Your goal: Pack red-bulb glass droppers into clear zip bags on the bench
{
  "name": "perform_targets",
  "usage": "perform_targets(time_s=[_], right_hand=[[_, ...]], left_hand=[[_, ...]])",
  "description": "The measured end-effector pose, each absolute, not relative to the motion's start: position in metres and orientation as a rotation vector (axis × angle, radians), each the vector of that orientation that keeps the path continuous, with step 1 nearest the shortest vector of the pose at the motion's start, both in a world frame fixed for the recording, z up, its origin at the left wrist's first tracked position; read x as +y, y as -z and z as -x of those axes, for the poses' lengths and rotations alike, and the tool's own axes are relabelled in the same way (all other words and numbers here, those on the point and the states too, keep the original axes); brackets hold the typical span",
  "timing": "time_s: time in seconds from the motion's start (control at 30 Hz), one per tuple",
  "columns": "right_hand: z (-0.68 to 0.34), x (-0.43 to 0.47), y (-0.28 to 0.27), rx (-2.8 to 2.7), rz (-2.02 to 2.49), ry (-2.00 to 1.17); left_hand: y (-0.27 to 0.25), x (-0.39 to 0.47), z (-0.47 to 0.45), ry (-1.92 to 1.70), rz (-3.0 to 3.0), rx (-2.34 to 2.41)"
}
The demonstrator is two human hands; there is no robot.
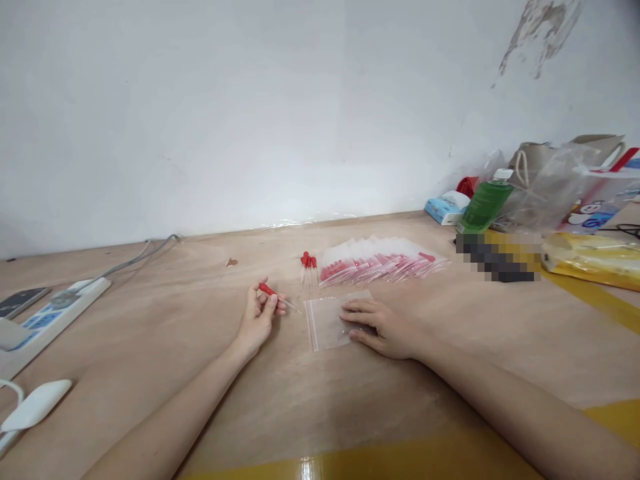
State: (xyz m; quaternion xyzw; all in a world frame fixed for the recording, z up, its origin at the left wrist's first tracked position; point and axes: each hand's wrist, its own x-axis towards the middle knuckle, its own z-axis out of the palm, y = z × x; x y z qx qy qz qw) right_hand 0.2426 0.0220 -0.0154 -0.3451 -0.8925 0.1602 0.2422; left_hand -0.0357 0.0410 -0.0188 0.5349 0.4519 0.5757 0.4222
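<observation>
A glass dropper with a red rubber bulb (269, 289) is pinched in my left hand (259, 317), its thin clear tip slanting down to the right. That tip comes close to the zip-lock edge of a clear plastic bag (327, 325) lying flat on the table. On the bag's right part rests my right hand (383, 328), fingers stretched out and lying flat. Just beyond the bag, several loose droppers (309, 262) lie side by side, red bulbs away from me. To their right, overlapping zip-lock bags with red droppers inside (383, 263) form a fanned row.
At left are a white power strip (60, 320), a phone (23, 301) and a white plug (40, 403). A green bottle (485, 203), a blue tissue pack (447, 209) and plastic bags (550, 190) stand at right. A pale wall (250, 113) closes the table's far side.
</observation>
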Motion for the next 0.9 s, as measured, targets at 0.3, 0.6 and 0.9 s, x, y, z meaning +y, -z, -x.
perform_targets(time_s=[0.3,0.6,0.9], right_hand=[[-0.242,0.022,0.016,-2.427,0.94,-0.444],[-0.243,0.023,0.019,-2.411,0.905,-0.44],[-0.243,0.023,0.018,-2.426,0.913,-0.425]], left_hand=[[0.017,0.04,0.04,-1.476,-1.236,1.102],[0.015,0.038,0.036,-1.43,-1.267,1.13],[0.007,0.032,0.027,-1.314,-1.187,1.068]])
